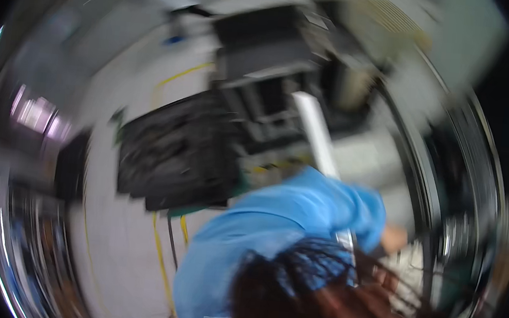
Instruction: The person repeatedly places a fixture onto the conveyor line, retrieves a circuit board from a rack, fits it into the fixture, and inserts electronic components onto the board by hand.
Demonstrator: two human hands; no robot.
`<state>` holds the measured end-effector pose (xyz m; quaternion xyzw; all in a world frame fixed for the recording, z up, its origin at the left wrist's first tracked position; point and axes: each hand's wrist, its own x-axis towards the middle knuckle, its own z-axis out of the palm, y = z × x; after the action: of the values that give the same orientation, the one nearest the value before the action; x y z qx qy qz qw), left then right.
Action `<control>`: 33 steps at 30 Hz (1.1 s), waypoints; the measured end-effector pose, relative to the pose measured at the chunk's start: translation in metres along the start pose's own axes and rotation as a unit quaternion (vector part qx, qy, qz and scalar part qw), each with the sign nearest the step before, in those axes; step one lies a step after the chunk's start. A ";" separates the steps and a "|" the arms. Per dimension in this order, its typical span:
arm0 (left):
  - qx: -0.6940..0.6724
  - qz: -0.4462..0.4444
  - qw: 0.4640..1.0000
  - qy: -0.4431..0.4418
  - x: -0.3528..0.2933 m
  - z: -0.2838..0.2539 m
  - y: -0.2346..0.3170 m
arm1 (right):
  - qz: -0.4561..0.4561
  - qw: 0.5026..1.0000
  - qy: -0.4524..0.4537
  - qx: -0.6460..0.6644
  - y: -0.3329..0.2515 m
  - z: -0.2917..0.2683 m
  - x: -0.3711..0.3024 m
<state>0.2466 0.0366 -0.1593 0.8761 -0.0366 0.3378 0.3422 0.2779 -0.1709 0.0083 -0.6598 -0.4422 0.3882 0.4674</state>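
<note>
A blue-sleeved arm rises from the lower edge and bends toward the right. At its cuff shows a smeared patch of skin, which appears to be my left hand; its fingers cannot be made out. Dark hair hangs across the lower middle and hides much there. A long white bar slants down behind the sleeve, and its lower end shows again below the arm. Whether a hand touches the bar, I cannot tell. My right hand does not show.
Left of the sleeve is a dark, flat-topped cart or tray with blurred contents. Beyond it stands a black, box-like machine. Yellow lines mark the pale floor. Metal rails curve along the right. Motion blurs the whole view.
</note>
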 end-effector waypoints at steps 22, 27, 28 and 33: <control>0.622 -0.624 0.158 0.445 -0.296 -0.278 0.483 | -0.083 0.918 -0.358 0.148 -0.005 0.154 0.076; 0.264 -0.805 -0.103 0.521 -0.439 -0.252 0.632 | -0.091 0.805 -0.573 0.120 -0.048 0.292 0.053; 0.268 -0.819 -0.044 0.506 -0.481 -0.229 0.648 | -0.102 0.778 -0.608 0.123 -0.058 0.324 0.041; 0.313 -0.795 0.028 0.519 -0.496 -0.224 0.651 | -0.133 0.728 -0.672 0.033 -0.078 0.448 -0.022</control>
<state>-0.4539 -0.4028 0.0297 -0.0147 0.9788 0.2032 0.0231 -0.1608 -0.0559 -0.0322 -0.1449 -0.7112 0.6780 0.1162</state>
